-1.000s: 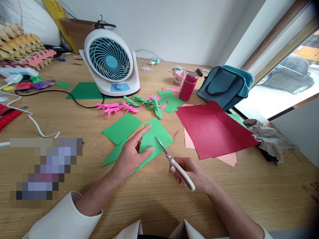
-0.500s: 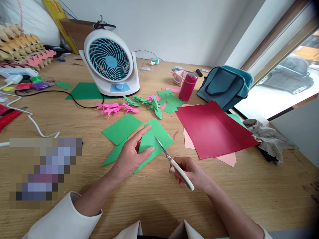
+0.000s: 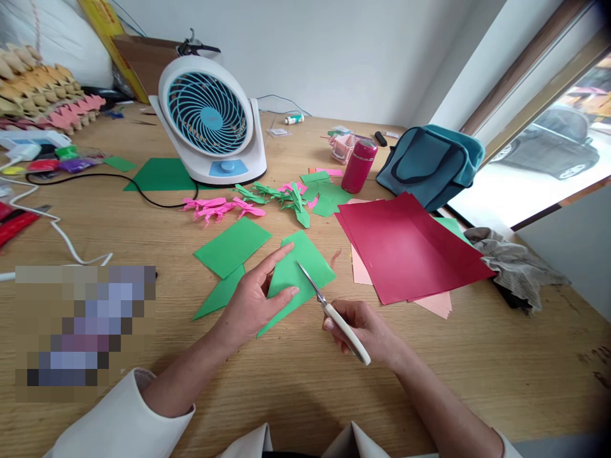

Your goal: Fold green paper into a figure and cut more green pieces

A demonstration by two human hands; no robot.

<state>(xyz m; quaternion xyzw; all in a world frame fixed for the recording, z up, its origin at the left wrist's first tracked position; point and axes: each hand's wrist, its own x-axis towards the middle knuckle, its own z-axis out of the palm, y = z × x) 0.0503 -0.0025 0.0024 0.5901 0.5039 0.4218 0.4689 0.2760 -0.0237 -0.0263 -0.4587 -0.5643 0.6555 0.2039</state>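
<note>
My left hand [image 3: 258,292] grips a light green sheet of paper [image 3: 310,257], thumb on top and fingers along its left edge. In my right hand [image 3: 360,331] is a pair of scissors [image 3: 347,332] with white handles, closed around by my fingers. One blade lies over the face of the green paper, pointing up and left; whether the other blade is beneath it I cannot tell. Beside my left hand rest two more green paper pieces, a rectangle [image 3: 233,245] and a partly covered pointed piece [image 3: 219,296].
Folded pink paper shapes [image 3: 210,208] and green ones [image 3: 298,203] lie beyond my hands, before a white fan [image 3: 210,117]. Dark red sheets [image 3: 410,254] lie on the right. Behind them stand a red flask [image 3: 359,166] and a teal bag [image 3: 429,165]. A blurred-out object covers the left front.
The green paper has shifted slightly down and to the right in my left hand's grip. The scissors stay almost in the same place against it.
</note>
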